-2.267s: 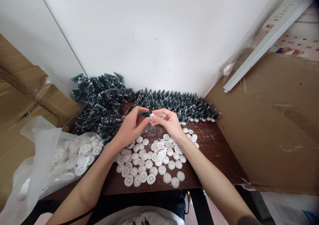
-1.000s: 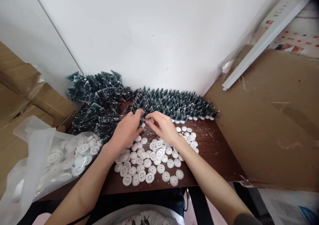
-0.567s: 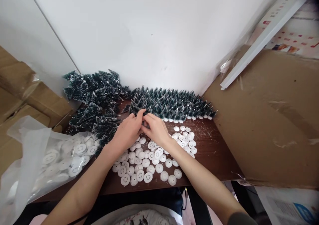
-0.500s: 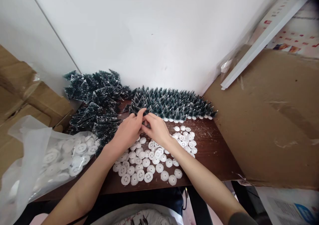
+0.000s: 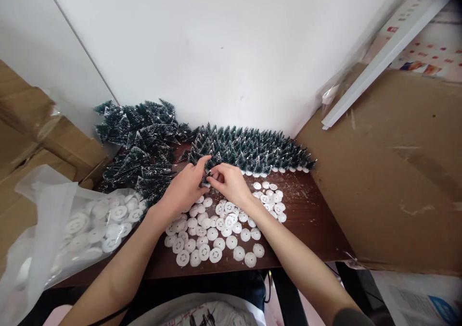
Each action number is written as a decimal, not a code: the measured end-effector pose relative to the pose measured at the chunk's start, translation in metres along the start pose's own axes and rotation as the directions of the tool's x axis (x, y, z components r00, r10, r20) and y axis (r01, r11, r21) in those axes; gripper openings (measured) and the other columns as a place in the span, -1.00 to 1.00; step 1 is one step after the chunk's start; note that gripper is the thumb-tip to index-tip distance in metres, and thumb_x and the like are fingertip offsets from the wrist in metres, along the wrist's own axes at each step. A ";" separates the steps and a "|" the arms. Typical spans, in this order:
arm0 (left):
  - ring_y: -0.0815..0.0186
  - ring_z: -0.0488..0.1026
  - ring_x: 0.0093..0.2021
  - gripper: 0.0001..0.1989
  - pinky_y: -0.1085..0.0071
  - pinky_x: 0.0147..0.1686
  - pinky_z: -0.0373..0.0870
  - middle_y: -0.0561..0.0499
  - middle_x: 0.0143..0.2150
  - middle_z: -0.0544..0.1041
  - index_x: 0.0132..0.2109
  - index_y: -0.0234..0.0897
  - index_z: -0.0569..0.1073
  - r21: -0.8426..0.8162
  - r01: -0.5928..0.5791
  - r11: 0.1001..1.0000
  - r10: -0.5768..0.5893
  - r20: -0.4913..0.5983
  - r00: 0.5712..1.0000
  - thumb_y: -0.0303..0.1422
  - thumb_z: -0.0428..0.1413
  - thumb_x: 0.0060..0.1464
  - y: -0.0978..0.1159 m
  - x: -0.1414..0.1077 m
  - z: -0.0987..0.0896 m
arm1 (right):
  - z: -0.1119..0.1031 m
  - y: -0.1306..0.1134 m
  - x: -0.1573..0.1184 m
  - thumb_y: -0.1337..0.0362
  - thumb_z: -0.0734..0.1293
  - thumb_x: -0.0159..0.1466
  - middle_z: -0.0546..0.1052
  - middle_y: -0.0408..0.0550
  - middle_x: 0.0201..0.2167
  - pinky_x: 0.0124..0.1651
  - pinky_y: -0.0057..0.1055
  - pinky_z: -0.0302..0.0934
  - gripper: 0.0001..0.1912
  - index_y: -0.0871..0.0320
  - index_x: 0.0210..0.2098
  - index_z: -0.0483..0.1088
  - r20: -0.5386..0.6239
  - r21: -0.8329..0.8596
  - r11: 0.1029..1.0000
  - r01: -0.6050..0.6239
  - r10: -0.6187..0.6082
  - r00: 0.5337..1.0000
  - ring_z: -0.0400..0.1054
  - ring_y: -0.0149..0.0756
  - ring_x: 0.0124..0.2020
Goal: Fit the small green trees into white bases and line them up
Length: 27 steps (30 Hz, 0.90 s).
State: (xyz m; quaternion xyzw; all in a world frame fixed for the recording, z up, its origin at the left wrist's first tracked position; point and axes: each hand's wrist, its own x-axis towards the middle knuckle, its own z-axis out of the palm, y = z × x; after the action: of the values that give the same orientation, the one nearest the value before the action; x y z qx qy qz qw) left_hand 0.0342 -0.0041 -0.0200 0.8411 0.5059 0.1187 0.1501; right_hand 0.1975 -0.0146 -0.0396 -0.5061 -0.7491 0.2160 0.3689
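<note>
Between my left hand (image 5: 184, 186) and right hand (image 5: 233, 184) is a miniature snow-flecked bottle-brush tree (image 5: 207, 176), partly hidden, its long axis roughly upright, tip toward 12 o'clock. My left thumb and forefinger are apart; whether either hand clamps it, I can't tell. At 8 o'clock, a translucent plastic bag (image 5: 54, 206) holds white disc bases (image 5: 119, 214).

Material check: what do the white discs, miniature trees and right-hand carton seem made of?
White discs: probably matte plastic, matching slots on several. Miniature trees: likely synthetic bristle, spiky and white-flecked. Right-hand carton: apparently cardboard, dull brown, scuffed.
</note>
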 end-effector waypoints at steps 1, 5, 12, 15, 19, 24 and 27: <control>0.07 0.39 -0.03 -0.23 0.26 -0.15 0.35 -0.09 -0.11 0.46 0.35 -0.20 0.02 -0.010 -0.010 1.000 0.010 -0.012 1.000 -0.52 0.15 0.06 -0.001 0.000 0.000 | 0.000 0.000 0.000 0.39 0.37 0.25 0.43 -0.14 -0.42 -0.35 -0.46 0.15 -0.97 0.18 -0.34 0.43 0.001 -0.004 1.000 0.007 -0.007 1.000 0.29 -0.40 -0.43; 0.12 0.38 -0.08 -0.49 0.29 -0.17 0.33 -0.04 -0.14 0.45 0.17 -0.22 0.22 -0.048 -0.063 0.997 0.058 -0.115 0.992 -0.48 0.14 0.07 -0.003 0.001 -0.001 | 0.000 -0.003 -0.001 0.39 0.37 0.25 0.42 -0.15 -0.42 -0.34 -0.46 0.15 -0.98 0.18 -0.33 0.44 0.004 -0.020 1.000 0.017 -0.017 1.000 0.29 -0.39 -0.40; 0.18 0.41 -0.18 -0.71 0.32 -0.25 0.31 -0.01 -0.19 0.41 -0.11 -0.23 0.25 -0.112 -0.076 0.991 0.058 -0.153 0.987 -0.43 0.15 0.03 -0.004 0.002 -0.002 | -0.001 -0.004 -0.002 0.39 0.37 0.26 0.41 -0.17 -0.43 -0.32 -0.46 0.14 -0.99 0.19 -0.31 0.46 0.009 -0.050 0.998 0.040 -0.040 0.999 0.28 -0.38 -0.39; 0.19 0.42 -0.18 -0.67 0.32 -0.24 0.31 0.00 -0.19 0.42 -0.07 -0.23 0.25 -0.129 -0.092 0.987 0.071 -0.159 0.985 -0.44 0.15 0.03 -0.005 0.002 -0.001 | -0.001 -0.004 -0.002 0.37 0.37 0.27 0.41 -0.16 -0.43 -0.31 -0.46 0.14 -0.98 0.18 -0.32 0.46 0.014 -0.060 0.997 0.040 -0.039 0.999 0.28 -0.38 -0.39; 0.18 0.42 -0.17 -0.62 0.33 -0.24 0.31 0.00 -0.19 0.42 0.01 -0.23 0.25 -0.119 -0.097 0.988 0.079 -0.149 0.986 -0.44 0.17 0.05 -0.006 0.003 0.000 | -0.001 -0.005 -0.002 0.38 0.37 0.27 0.43 -0.16 -0.41 -0.31 -0.46 0.14 -0.97 0.18 -0.27 0.46 0.020 -0.053 0.997 0.048 -0.047 0.999 0.30 -0.38 -0.38; 0.15 0.42 -0.11 -0.48 0.30 -0.17 0.33 -0.01 -0.16 0.44 0.16 -0.22 0.23 -0.097 -0.086 0.992 0.073 -0.133 0.988 -0.46 0.16 0.07 -0.006 0.003 0.000 | 0.000 -0.004 -0.002 0.38 0.37 0.27 0.42 -0.16 -0.42 -0.30 -0.45 0.14 -0.95 0.19 -0.25 0.47 0.017 -0.066 0.996 0.062 -0.061 0.998 0.29 -0.38 -0.39; 0.14 0.41 -0.08 -0.40 0.28 -0.13 0.33 -0.02 -0.15 0.45 0.23 -0.24 0.20 -0.083 -0.080 0.993 0.069 -0.129 0.989 -0.48 0.17 0.06 -0.006 0.003 0.000 | -0.001 -0.004 -0.002 0.36 0.36 0.28 0.42 -0.15 -0.41 -0.30 -0.45 0.14 -0.96 0.20 -0.27 0.46 0.019 -0.075 0.995 0.060 -0.059 0.998 0.29 -0.38 -0.38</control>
State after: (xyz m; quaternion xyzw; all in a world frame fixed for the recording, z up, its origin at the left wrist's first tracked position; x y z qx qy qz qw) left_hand 0.0305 0.0009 -0.0226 0.8428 0.4769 0.1991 0.1502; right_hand 0.1962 -0.0178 -0.0374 -0.4953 -0.7745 0.1805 0.3496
